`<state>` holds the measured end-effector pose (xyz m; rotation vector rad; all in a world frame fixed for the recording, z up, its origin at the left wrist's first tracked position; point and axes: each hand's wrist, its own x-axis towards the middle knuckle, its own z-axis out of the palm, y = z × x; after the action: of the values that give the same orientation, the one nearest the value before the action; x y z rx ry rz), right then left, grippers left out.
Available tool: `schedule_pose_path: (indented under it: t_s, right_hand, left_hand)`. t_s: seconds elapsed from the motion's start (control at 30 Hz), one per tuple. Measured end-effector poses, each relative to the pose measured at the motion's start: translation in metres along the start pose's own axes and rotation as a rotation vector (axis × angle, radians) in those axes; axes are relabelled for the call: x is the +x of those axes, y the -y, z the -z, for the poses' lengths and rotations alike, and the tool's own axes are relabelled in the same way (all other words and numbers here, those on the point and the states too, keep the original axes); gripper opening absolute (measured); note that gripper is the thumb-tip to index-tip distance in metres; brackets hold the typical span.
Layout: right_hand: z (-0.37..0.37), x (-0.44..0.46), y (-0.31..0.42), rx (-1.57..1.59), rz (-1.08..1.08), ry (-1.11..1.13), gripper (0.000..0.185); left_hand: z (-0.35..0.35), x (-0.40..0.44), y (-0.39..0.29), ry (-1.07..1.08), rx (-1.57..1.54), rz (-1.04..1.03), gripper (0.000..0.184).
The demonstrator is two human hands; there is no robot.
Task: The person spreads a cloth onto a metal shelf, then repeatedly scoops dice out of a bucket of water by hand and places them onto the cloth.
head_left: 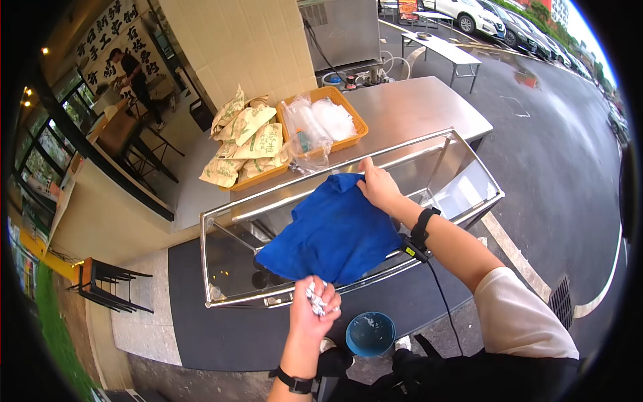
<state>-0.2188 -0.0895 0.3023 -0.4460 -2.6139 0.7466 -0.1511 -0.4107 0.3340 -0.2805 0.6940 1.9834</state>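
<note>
A blue cloth (335, 228) is spread out in the air over a metal-framed glass case (251, 296). My right hand (378, 186) is closed on the cloth's upper right corner. Near the front edge of the case, my left hand (315, 307) is closed around a crumpled white and dark wad (317, 299), just below the cloth's lower edge. The cloth hides the middle of the case.
Behind the case, a steel counter (415, 114) holds paper packets (248, 127) and an orange basket (348, 114) with plastic bags. A blue basin (370, 333) stands by my feet. A black cable (445, 301) hangs at right. Someone in dark clothes (137, 80) stands indoors.
</note>
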Motion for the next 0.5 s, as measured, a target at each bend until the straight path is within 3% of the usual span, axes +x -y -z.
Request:
schedule_pose_path:
  t_s: [0.1, 0.17, 0.23, 0.27, 0.37, 0.4, 0.5]
  right_hand:
    - [0.016, -0.019, -0.006, 0.036, 0.057, -0.044, 0.045]
    - [0.042, -0.037, -0.014, 0.083, 0.069, -0.050, 0.040]
    - [0.081, -0.065, -0.015, 0.109, 0.102, -0.095, 0.031]
    - [0.095, -0.082, -0.022, 0.137, 0.095, -0.048, 0.025]
    - [0.137, -0.142, -0.040, 0.118, 0.059, 0.037, 0.012]
    - [0.143, -0.162, -0.049, 0.119, 0.039, 0.038, 0.011]
    - [0.150, -0.223, -0.082, 0.067, -0.003, 0.038, 0.008]
  left_hand:
    - [-0.046, 0.053, -0.028, -0.049, 0.354, -0.147, 0.032]
    - [-0.063, 0.100, -0.035, -0.170, 0.710, -0.287, 0.028]
    - [-0.063, 0.144, -0.029, -0.318, 1.592, -0.777, 0.022]
    - [-0.065, 0.150, -0.021, -0.480, 2.063, -0.891, 0.020]
    - [-0.047, 0.162, -0.002, -0.387, 2.246, -1.176, 0.023]
    - [-0.051, 0.156, 0.001, -0.409, 2.258, -0.981, 0.027]
    - [-0.057, 0.131, 0.005, -0.344, 2.227, -1.078, 0.035]
